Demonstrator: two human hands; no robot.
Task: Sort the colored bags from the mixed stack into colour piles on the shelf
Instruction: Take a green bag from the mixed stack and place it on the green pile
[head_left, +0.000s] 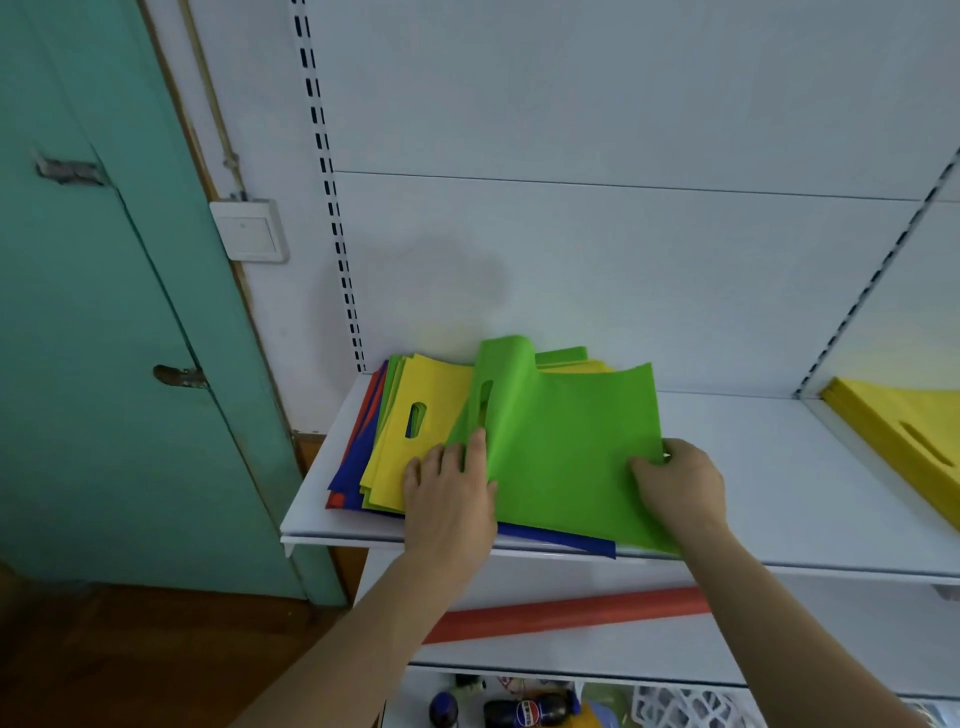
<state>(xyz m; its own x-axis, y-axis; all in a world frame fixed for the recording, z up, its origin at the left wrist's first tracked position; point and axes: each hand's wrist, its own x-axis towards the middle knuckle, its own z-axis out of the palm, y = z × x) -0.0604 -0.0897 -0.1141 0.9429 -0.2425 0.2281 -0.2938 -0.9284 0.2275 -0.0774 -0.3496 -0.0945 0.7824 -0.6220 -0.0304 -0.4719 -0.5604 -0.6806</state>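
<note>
The mixed stack lies at the left end of the white shelf, its near edge close to the shelf's front lip. To the right of it the shelf is bare as far as the yellow pile at the far right, beyond a slotted upright.

The top green bag is partly lifted, and its handle end curls up over the stack toward the back wall. The right hand has its grip closed on the bag's right edge, thumb on top. The left hand lies flat and released, palm down, pressing on the yellow bag below, with the fingertips at the green bag's left edge. Blue and red bags show at the left side and front of the stack.

On the lower shelf lies a red roll. Beside the shelf at the left stands a green door.
</note>
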